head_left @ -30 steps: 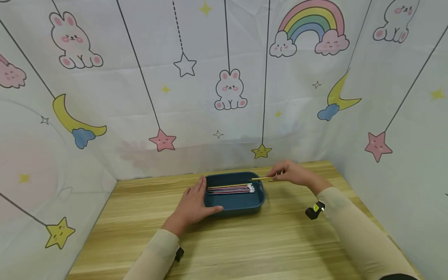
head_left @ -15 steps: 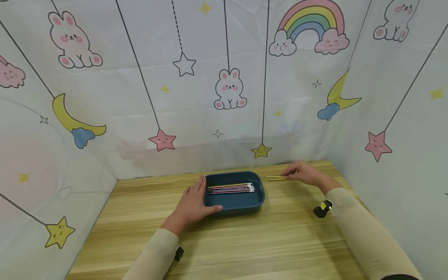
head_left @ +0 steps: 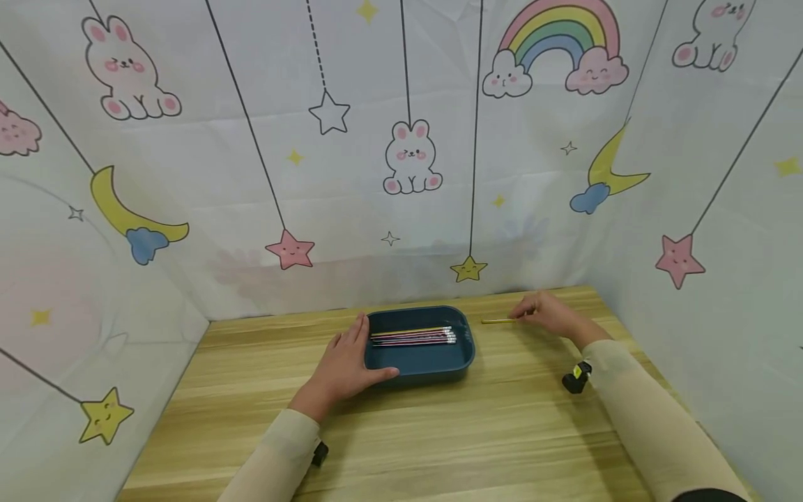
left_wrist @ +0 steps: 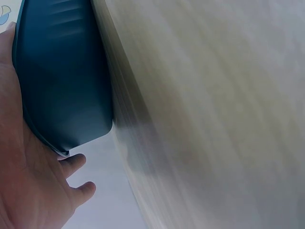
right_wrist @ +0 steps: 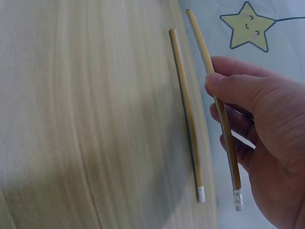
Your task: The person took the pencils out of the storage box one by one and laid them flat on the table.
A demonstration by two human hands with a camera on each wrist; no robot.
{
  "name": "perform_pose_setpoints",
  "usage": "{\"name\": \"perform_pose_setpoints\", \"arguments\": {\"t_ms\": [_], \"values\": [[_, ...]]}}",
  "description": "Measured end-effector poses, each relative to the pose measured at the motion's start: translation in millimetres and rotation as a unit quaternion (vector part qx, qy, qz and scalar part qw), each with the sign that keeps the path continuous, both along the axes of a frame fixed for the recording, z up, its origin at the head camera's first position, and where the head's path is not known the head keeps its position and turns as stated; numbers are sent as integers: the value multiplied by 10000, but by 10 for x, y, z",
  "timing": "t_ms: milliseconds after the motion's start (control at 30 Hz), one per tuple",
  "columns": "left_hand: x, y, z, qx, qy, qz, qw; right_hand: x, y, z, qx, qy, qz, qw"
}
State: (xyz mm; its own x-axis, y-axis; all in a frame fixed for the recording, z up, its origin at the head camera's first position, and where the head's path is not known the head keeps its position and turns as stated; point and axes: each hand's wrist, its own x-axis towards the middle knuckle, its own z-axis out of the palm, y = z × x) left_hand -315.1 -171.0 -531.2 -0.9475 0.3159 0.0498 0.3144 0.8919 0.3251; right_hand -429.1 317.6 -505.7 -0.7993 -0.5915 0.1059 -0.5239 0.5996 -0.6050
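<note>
A dark blue rectangular tray (head_left: 420, 360) stands on the table, holding several striped pencils (head_left: 410, 337) with white eraser ends. My left hand (head_left: 341, 366) rests against the tray's left end, its fingers extended along that wall and its thumb reaching over the front rim. To the right of the tray, my right hand (head_left: 547, 314) pinches a yellow pencil (right_wrist: 229, 143) between thumb and fingers, eraser end towards the wrist. Beside it a second yellow pencil (right_wrist: 189, 114) lies on the table, nearly parallel. In the head view the two pencils overlap.
The wood-grain table (head_left: 439, 439) reaches a white printed cloth (head_left: 351, 279) at the back and both sides. Small black cameras sit at both wrists, the right one (head_left: 576, 378) hanging above the table.
My right hand has moved right, drawing its yellow pencil from over the tray's right rim to beside the other one on the table. The left hand and tray stay put.
</note>
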Motion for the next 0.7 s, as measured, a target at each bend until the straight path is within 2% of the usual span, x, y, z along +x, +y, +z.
{"name": "perform_pose_setpoints", "arguments": {"t_ms": [400,700], "values": [[5,3,1,-9,-31,25,10000,-30,30,-177,137,124,-341,9992],[6,11,6,-8,-34,54,10000,-51,29,-234,135,282,-308,9990]]}}
